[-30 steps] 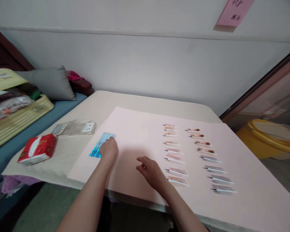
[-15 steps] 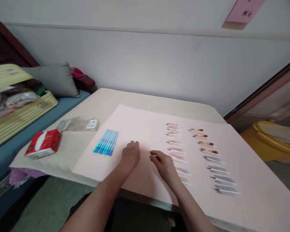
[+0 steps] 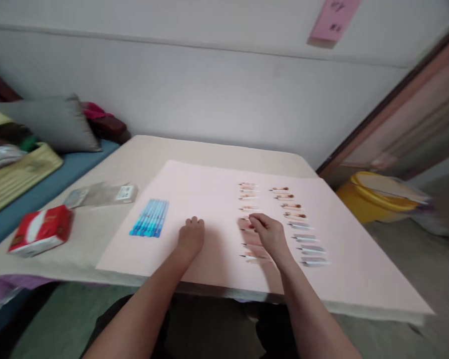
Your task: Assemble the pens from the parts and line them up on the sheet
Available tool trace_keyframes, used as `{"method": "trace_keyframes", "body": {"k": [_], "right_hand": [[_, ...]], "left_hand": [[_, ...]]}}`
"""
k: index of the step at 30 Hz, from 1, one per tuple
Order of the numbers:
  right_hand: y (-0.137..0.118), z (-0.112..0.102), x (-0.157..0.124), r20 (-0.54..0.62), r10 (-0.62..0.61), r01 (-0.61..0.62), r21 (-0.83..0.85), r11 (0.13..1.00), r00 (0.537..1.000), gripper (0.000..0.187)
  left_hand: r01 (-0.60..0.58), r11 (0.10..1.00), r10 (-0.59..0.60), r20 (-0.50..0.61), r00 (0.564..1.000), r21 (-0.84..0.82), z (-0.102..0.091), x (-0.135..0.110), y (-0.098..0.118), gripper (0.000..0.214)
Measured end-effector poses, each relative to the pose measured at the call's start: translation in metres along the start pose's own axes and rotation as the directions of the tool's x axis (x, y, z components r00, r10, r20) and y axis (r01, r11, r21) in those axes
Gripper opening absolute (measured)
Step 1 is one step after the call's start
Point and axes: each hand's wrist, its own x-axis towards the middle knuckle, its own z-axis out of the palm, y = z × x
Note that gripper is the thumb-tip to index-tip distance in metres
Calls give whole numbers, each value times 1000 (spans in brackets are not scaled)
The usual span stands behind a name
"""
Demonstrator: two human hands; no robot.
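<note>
My left hand (image 3: 192, 235) rests palm down on the pink sheet (image 3: 198, 192), its fingers curled under in a loose fist. Nothing shows in it. To its left, several slim blue pens (image 3: 149, 218) lie side by side. My right hand (image 3: 270, 233) reaches over the nearer column of thin pieces, thumb and forefinger pinched together by a dark tip. Whether a piece is between them is too small to tell. These pieces look like white sticks with dark tips and printed strips (image 3: 249, 208); the hand and its shadow cover some. A second column (image 3: 292, 205), brown then grey, lies farther right.
At the table's left are a red tissue pack (image 3: 41, 229) and a clear plastic sleeve (image 3: 101, 195). A white wall (image 3: 209, 94) stands behind the table. A yellow bucket (image 3: 366, 202) stands on the floor at right, and a grey cushion (image 3: 60, 122) lies at left.
My right hand has moved forward and right, from bare sheet to the nearer column, its fingers now pinched. My left hand stays in place. The view has turned right.
</note>
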Motion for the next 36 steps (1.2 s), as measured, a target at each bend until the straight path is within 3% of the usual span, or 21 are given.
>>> {"method": "trace_keyframes", "body": {"k": [5, 9, 14, 19, 23, 26, 28, 29, 31, 33, 36], "right_hand": [[15, -46, 5, -100, 32, -36, -39, 999, 995, 27], [23, -66, 3, -20, 32, -36, -208, 977, 999, 23], [19, -67, -5, 245, 56, 79, -506, 859, 968, 20], [13, -64, -25, 467, 146, 223, -645, 731, 872, 19], [7, -63, -38, 527, 185, 300, -700, 648, 830, 19], [2, -60, -42, 546, 215, 338, -733, 590, 809, 20], [-1, -57, -43, 569, 222, 367, -734, 571, 792, 20], [-2, -55, -43, 581, 221, 382, -730, 567, 783, 21], [-4, -52, -45, 600, 222, 403, -724, 560, 769, 22], [-5, -48, -47, 608, 221, 417, -723, 551, 762, 24], [-4, -42, -52, 609, 209, 431, -725, 537, 765, 28]], "left_hand": [[-62, 998, 62, -5, 998, 1, -6, -2, -2, 24], [-94, 993, 94, 5, 996, -70, -15, -7, 3, 25], [-98, 991, 101, 33, 994, -87, -21, -14, 25, 32], [-219, 971, 222, 29, 975, -93, -20, -24, 51, 30], [-286, 947, 295, 47, 954, -148, -18, -30, 62, 29], [-254, 914, 286, 57, 957, -317, -14, -33, 69, 26], [-184, 816, 297, 125, 947, -548, -8, -39, 77, 22], [-117, 726, 318, 180, 931, -677, -4, -43, 82, 19], [130, 476, 361, 328, 873, -870, 3, -55, 94, 16], [338, 258, 355, 414, 838, -905, 8, -68, 104, 15], [469, 106, 305, 478, 824, -877, 14, -81, 111, 18]]}}
